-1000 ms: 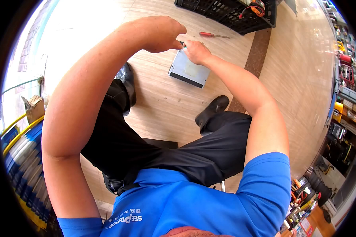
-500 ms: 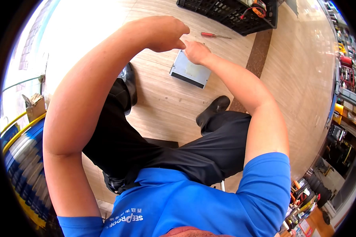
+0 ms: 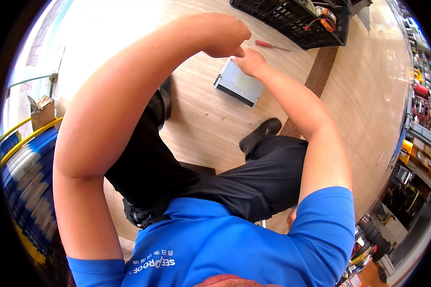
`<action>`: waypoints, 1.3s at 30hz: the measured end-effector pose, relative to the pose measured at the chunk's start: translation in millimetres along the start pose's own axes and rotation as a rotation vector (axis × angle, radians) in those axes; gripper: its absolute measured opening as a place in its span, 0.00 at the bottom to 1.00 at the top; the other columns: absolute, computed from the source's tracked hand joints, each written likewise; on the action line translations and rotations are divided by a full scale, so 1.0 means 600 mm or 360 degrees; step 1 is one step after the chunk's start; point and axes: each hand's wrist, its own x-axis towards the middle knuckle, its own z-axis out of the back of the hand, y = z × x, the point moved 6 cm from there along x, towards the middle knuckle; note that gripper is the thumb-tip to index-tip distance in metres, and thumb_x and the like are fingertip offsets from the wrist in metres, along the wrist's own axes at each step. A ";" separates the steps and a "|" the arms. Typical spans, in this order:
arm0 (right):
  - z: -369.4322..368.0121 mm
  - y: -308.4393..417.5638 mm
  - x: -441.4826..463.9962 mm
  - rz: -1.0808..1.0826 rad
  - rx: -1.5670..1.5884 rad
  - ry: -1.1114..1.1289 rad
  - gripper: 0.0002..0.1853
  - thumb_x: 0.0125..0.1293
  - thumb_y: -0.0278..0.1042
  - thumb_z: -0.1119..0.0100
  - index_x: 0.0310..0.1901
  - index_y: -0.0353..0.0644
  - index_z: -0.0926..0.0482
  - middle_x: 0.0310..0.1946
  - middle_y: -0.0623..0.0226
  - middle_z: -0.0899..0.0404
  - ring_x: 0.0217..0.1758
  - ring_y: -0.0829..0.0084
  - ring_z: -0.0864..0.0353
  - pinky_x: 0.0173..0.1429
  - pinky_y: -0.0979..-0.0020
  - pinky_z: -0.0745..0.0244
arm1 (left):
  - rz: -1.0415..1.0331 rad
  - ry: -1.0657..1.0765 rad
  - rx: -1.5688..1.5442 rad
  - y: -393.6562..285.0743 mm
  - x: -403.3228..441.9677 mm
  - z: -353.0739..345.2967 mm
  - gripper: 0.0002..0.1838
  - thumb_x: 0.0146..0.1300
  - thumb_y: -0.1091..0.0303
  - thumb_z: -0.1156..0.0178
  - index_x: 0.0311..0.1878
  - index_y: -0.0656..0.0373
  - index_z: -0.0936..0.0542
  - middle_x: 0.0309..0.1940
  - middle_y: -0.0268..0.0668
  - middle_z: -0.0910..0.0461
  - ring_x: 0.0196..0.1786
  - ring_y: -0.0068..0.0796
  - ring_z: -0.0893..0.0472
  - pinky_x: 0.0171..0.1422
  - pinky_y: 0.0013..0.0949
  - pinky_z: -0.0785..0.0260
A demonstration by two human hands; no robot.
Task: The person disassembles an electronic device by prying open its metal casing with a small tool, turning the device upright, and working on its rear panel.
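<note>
A flat silver-grey metal box [image 3: 244, 85] with a black front edge lies on the floor between my feet, a little ahead of them. Over its far edge, my right hand [image 3: 250, 62] has its fingers drawn together and seems to touch the box's far side. My left hand [image 3: 228, 37] is just beyond, palm down with curled fingers, its thumb close to my right fingertips. Whatever sits between the fingers is hidden by the hands. A screwdriver [image 3: 271, 46] with a red handle rests on the floor beyond my right hand.
A black plastic crate [image 3: 292, 21] stands at the far side, with a device and orange-and-red cables [image 3: 326, 25] on top. Blue-and-white stacked items [image 3: 31, 177] sit in a yellow-railed rack at left. Shelves of tools [image 3: 421, 91] line the right edge.
The whole view has shifted, so box, crate and screwdriver appear farther right. Both hands stay by the box's far edge, with only slight finger movement.
</note>
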 end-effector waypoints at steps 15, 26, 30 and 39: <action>-0.002 0.009 0.002 0.0332 -0.0201 -0.0094 0.13 0.71 0.42 0.49 0.46 0.41 0.27 0.40 0.51 0.17 0.46 0.49 0.17 0.49 0.50 0.22 | -0.0005 -0.0006 -0.0025 0.015 -0.008 -0.001 0.26 0.68 0.57 0.40 0.67 0.56 0.26 0.60 0.45 0.21 0.64 0.44 0.24 0.68 0.44 0.32; 0.003 -0.043 0.025 0.0212 -0.0051 -0.0155 0.17 0.71 0.46 0.46 0.43 0.38 0.21 0.40 0.48 0.16 0.47 0.49 0.17 0.49 0.51 0.23 | 0.0008 -0.0022 -0.0002 0.010 -0.004 -0.001 0.25 0.68 0.58 0.39 0.65 0.57 0.25 0.59 0.46 0.21 0.63 0.45 0.23 0.67 0.44 0.32; -0.001 -0.040 0.024 0.0000 -0.0044 -0.0060 0.19 0.71 0.48 0.45 0.42 0.38 0.16 0.43 0.48 0.16 0.49 0.49 0.17 0.52 0.53 0.22 | 0.0019 -0.0023 -0.0006 0.013 -0.001 0.000 0.25 0.67 0.58 0.39 0.65 0.57 0.25 0.59 0.47 0.21 0.63 0.46 0.24 0.67 0.45 0.32; 0.010 -0.033 -0.004 -0.0340 -0.0002 -0.0116 0.21 0.69 0.52 0.44 0.44 0.41 0.15 0.43 0.50 0.15 0.50 0.51 0.16 0.53 0.53 0.22 | -0.0020 -0.0053 0.0028 0.007 -0.002 0.003 0.25 0.67 0.58 0.39 0.64 0.58 0.25 0.58 0.47 0.21 0.62 0.46 0.23 0.67 0.44 0.31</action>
